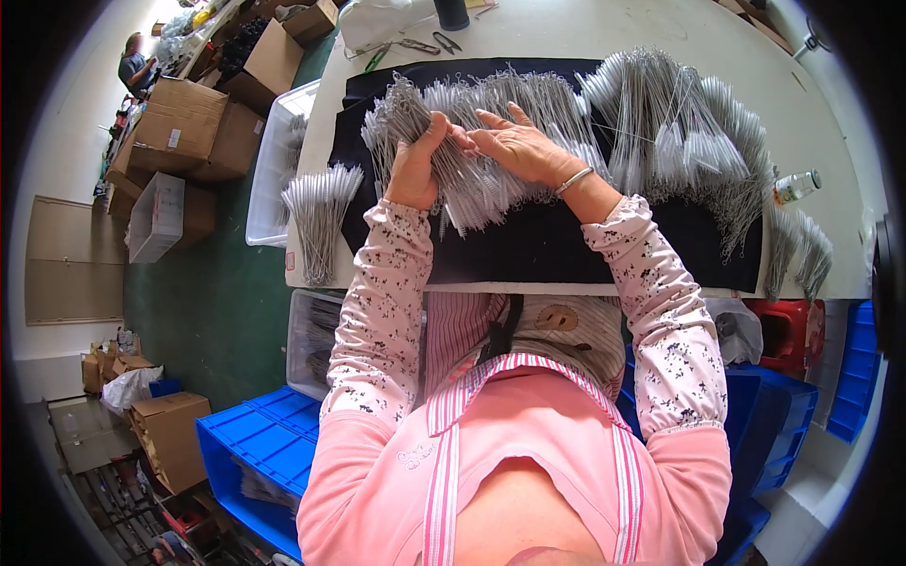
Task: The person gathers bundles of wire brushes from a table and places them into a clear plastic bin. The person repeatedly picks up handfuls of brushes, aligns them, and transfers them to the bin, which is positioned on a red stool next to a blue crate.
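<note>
My left hand [412, 175] is closed round a bundle of thin wire brushes [408, 111], whose looped wire ends stick up past the thumb. They look like straw-cleaning brushes with pale bristles. My right hand [525, 153], with a bracelet at the wrist, reaches across to the left fingers. Its fingers are stretched out and apart, over a row of similar brushes [557, 113]. Both hands are above a dark cloth [547, 247] on the white table. A larger heap of brushes [651, 123] lies to the right, and a smaller bundle [321, 212] lies at the left edge.
Scissors [445, 42] and a green-handled tool [377, 58] lie at the back. A small glass bottle [797, 186] stands at the right, near two small brush bundles [812, 255]. Blue crates [264, 434] flank me below. Cardboard boxes [179, 123] and another person [137, 68] are far left.
</note>
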`<action>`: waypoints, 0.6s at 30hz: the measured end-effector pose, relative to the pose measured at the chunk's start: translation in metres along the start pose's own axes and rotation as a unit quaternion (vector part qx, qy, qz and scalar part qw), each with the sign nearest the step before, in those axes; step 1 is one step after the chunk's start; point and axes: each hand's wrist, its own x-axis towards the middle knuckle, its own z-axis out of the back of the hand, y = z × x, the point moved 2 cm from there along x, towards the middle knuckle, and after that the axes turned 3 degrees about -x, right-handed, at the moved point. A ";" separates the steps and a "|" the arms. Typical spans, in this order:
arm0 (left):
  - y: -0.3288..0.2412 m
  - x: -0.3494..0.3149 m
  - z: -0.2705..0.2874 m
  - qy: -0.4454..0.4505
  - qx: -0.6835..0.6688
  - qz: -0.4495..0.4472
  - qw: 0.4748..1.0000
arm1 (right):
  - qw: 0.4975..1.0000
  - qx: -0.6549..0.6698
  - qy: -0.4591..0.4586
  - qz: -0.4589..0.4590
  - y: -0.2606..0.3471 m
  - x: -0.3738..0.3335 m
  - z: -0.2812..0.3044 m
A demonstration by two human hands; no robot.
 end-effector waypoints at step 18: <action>-0.023 -0.104 -0.058 -0.065 0.256 -0.313 0.912 | 0.982 -0.178 0.061 0.029 0.010 -0.007 -0.015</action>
